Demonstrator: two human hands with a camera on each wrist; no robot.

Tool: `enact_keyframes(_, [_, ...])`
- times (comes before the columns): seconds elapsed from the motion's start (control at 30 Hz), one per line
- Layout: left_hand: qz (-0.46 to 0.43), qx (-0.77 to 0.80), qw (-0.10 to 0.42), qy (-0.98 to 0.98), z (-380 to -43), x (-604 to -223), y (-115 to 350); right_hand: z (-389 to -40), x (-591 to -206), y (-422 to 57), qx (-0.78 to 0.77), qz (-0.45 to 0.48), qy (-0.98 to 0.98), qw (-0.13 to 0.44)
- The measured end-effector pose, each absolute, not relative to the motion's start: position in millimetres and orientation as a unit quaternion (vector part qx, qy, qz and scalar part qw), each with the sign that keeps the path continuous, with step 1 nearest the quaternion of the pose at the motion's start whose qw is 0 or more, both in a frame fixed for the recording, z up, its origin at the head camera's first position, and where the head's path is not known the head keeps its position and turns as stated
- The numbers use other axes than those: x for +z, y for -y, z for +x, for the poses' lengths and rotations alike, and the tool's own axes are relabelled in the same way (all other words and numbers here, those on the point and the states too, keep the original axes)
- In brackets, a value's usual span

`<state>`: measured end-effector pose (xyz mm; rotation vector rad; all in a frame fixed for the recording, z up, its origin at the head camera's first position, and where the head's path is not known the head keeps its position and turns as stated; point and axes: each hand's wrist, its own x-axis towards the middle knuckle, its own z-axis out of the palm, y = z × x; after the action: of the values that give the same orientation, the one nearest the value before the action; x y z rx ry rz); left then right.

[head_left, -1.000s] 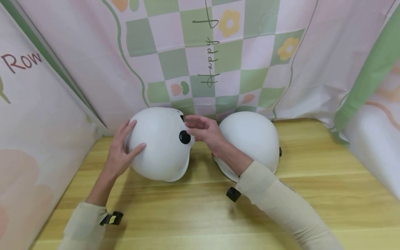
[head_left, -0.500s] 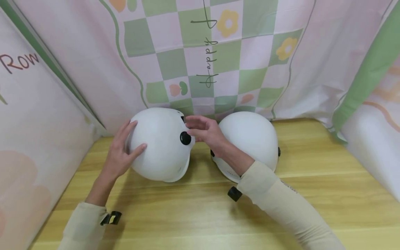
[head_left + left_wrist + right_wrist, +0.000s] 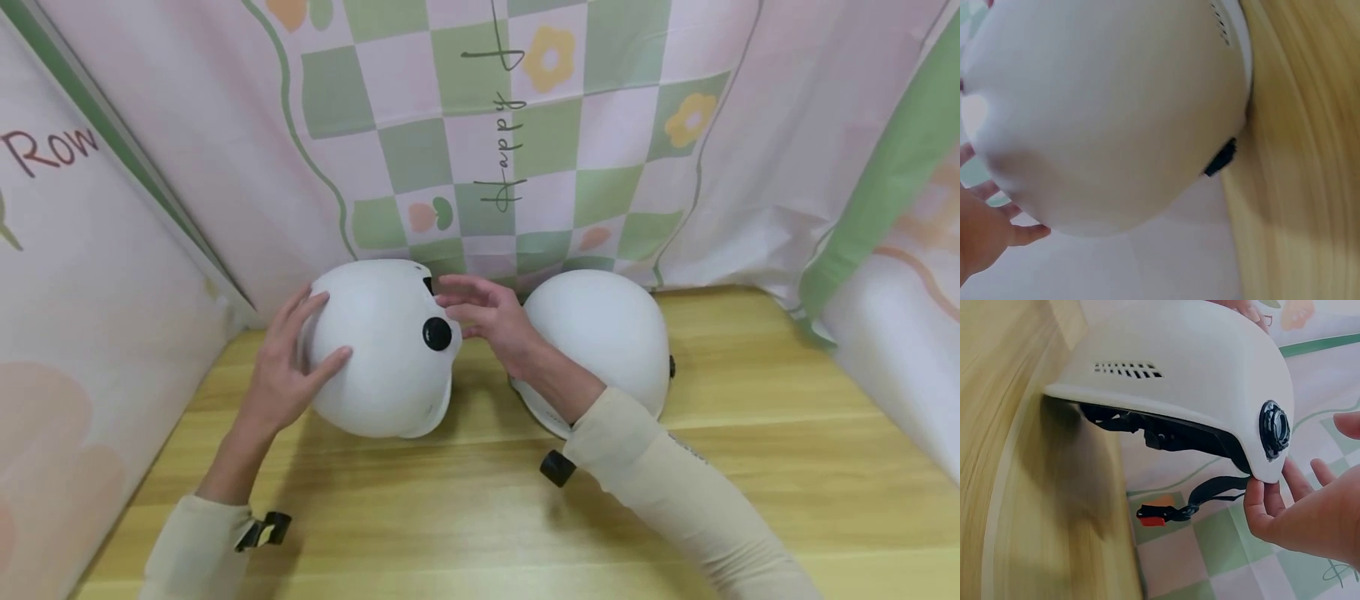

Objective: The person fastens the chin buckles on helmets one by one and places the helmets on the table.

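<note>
A white helmet (image 3: 375, 350) lies tilted on its side, its open underside turned right in the head view. My left hand (image 3: 285, 358) grips its left side, thumb and fingers spread over the shell. On the other side, my right hand (image 3: 498, 325) holds the lower corner of the shell with its fingertips, close to a round black side knob (image 3: 1274, 430). In the right wrist view the thumb (image 3: 1349, 425) stands clear of the shell. A black chin strap (image 3: 1219, 485) with a red buckle piece (image 3: 1151, 520) hangs from that helmet.
A second white helmet (image 3: 600, 333) sits on the wooden table (image 3: 420, 517) at the right, partly behind my right forearm. A patterned cloth (image 3: 420, 150) hangs close behind both helmets. Another cloth wall (image 3: 97, 275) borders the table's left side.
The held helmet has turned slightly and its black knob has shifted a little left, away from my right thumb. Both hands have stayed in nearly the same places.
</note>
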<state>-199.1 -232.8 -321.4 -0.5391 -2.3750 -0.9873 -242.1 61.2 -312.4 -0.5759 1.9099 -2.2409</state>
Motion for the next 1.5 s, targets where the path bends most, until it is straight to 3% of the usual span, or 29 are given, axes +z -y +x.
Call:
enact_keyframes(0.47, [-0.209, -0.378, 0.244, 0.869, -198, -318, 232, -239, -306, -56, -0.766, -0.223, -0.601, 0.052])
enact_keyframes(0.93, [-0.187, -0.403, 0.216, 0.869, -197, -319, 238, -235, -304, -53, -0.76, -0.269, -0.587, 0.073])
enact_keyframes(1.2, [-0.172, -0.373, 0.222, 0.884, -193, -315, 233, -233, -310, -51, -0.738, -0.297, -0.605, 0.04])
enact_keyframes(1.5, [-0.17, -0.39, 0.23, 0.875, -195, -314, 238, -231, -317, -49, -0.729, -0.32, -0.604, 0.039])
